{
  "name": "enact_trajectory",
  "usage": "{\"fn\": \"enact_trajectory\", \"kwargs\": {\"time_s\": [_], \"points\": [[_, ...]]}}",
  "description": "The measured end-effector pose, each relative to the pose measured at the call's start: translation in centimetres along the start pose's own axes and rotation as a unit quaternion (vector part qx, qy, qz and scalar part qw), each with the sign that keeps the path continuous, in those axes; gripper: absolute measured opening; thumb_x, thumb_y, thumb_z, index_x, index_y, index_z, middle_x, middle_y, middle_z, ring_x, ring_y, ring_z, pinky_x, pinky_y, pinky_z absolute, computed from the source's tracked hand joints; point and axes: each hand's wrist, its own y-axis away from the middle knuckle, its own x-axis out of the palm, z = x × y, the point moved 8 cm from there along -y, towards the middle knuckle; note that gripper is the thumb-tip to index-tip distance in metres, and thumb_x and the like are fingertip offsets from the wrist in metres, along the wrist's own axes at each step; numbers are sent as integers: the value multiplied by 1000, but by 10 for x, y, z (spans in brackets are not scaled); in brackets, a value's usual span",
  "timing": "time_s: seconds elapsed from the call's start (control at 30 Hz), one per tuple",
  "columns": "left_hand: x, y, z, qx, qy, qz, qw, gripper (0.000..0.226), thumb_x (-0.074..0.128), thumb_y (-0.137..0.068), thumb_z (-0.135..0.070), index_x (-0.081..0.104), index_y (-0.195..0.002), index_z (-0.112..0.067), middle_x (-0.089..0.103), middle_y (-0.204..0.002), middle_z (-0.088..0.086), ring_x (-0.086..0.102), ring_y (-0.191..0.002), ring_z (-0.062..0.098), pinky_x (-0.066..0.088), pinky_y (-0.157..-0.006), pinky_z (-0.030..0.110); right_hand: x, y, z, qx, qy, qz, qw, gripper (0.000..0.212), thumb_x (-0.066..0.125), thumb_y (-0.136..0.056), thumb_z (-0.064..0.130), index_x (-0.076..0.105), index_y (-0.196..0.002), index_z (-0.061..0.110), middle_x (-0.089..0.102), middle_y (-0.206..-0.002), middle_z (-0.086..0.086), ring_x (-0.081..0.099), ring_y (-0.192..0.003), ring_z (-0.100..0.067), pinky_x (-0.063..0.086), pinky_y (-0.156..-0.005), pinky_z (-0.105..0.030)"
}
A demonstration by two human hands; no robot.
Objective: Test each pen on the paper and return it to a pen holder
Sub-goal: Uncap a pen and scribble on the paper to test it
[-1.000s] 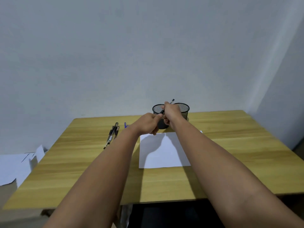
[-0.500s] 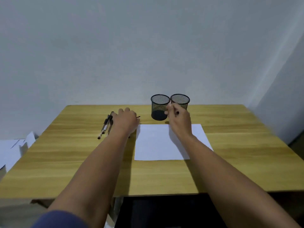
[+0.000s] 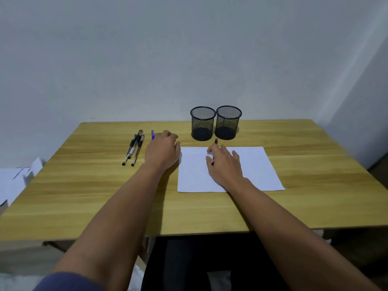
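My right hand (image 3: 225,166) holds a black pen (image 3: 214,151) in a writing grip, tip down on the white paper (image 3: 252,169). My left hand (image 3: 162,151) rests palm down on the wooden table (image 3: 304,164) just left of the paper; whether it holds anything is hidden. A blue pen (image 3: 152,134) pokes out beyond its fingers. A few black pens (image 3: 134,150) lie side by side further left. Two black mesh pen holders (image 3: 203,126) (image 3: 228,122) stand empty behind the paper.
A plain wall runs close behind the table. White sheets and a box (image 3: 14,181) sit off the table's left edge, lower down. The right wall meets the table's far right corner.
Both hands came apart from in front of the holders. The left hand went down to the table by the pens; the right hand brought the black pen down onto the paper.
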Motion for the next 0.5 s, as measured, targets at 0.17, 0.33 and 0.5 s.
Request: {"fn": "enact_trajectory", "kwargs": {"time_s": [0.17,0.33,0.5], "points": [[1,24,-21,110,26,40,993,52,45,-100,-52,57,-140,-21,55,-146,-1,56,-128,23,54,-91,41,-15,7,-18,2,8,-17,1000,22,52,-110,26,57,-130,21,64,-127,2,61,-124,-24,24,-123,-51],[18,41,-18,97,0,140,985,80,39,-95,-72,34,-158,-23,28,-166,-5,32,-150,19,42,-110,44,-14,6,-19,-9,-16,-15,1000,22,56,-109,28,55,-130,23,65,-128,3,66,-114,-22,25,-125,-53],[23,46,-13,95,-17,152,984,82,35,-95,-74,28,-159,-24,21,-168,-7,23,-153,19,39,-114,46,-35,7,-10,-29,-101,-78,991,20,60,-107,37,66,-121,24,72,-112,7,60,-91,-10,50,-98,-43]]}}
